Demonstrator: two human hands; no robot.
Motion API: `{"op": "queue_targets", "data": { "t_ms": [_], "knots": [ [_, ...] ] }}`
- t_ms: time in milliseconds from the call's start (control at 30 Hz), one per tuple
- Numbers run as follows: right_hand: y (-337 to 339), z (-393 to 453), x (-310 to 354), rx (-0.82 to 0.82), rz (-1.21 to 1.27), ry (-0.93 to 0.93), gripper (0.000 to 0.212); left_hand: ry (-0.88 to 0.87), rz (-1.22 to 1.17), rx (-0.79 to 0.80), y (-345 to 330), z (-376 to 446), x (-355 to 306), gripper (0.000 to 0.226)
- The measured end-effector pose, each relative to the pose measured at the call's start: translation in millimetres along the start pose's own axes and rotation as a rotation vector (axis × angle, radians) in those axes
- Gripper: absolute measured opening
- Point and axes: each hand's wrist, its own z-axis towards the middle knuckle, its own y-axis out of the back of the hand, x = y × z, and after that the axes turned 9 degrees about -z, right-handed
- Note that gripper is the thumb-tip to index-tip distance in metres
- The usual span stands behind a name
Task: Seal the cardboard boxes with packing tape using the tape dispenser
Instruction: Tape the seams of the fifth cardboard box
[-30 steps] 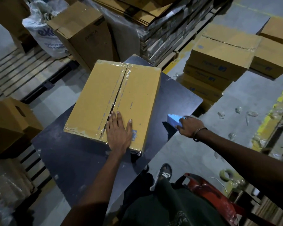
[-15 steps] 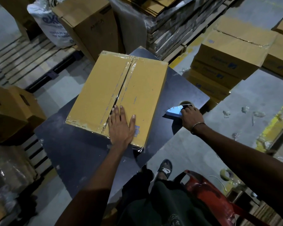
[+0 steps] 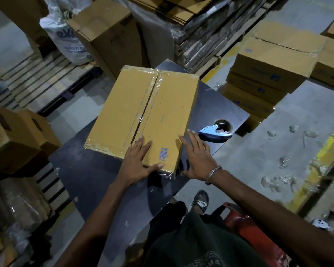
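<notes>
The box (image 3: 143, 116) lies flat on the dark worktop (image 3: 96, 180), reaching from its middle toward the far corner, with clear tape already shining along the centre seam and over both short ends. The left hand (image 3: 138, 160) rests flat on the top of the box at its near end, fingers straight and spread across the seam, thumb stretched along the near edge by the printed barcode. The right hand (image 3: 196, 157) is at the box's near right corner, fingers straight and slightly fanned against the right side; it holds nothing. The tape dispenser (image 3: 214, 131) lies by itself on the worktop near the right edge, beside a round hole in the surface, just past the right hand's fingertips and apart from them.

In my judgement the taping of this box looks finished, and the step in hand is handling the box itself: pressing the tape down or getting hold of it to turn or shift it. Whether the underside is sealed cannot be told from here. If it goes to the sealed stack (image 3: 274, 64) on the floor beyond the right edge, the next move calls for a grip under both sides with both hands, and a lift that does not knock the dispenser off the worktop.
</notes>
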Motion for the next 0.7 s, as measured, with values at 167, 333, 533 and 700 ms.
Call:
{"op": "queue_targets", "data": {
  "t_ms": [167, 333, 533, 700],
  "knots": [
    [14, 17, 22, 0.029, -0.063, 0.088, 0.146, -0.013, -0.003, 0.004, -2, -5, 4, 0.111],
    [19, 40, 40, 0.207, -0.123, 0.147, 0.146, 0.01, -0.04, 0.008, -2, -3, 3, 0.115],
    [15, 47, 41, 0.32, -0.114, 0.174, 0.155, 0.035, -0.068, 0.059, 1, 0, 2, 0.128],
    [9, 42, 41, 0.279, -0.09, 0.183, 0.144, 0.02, -0.09, 0.105, 2, 2, 6, 0.136]
  ]
}}
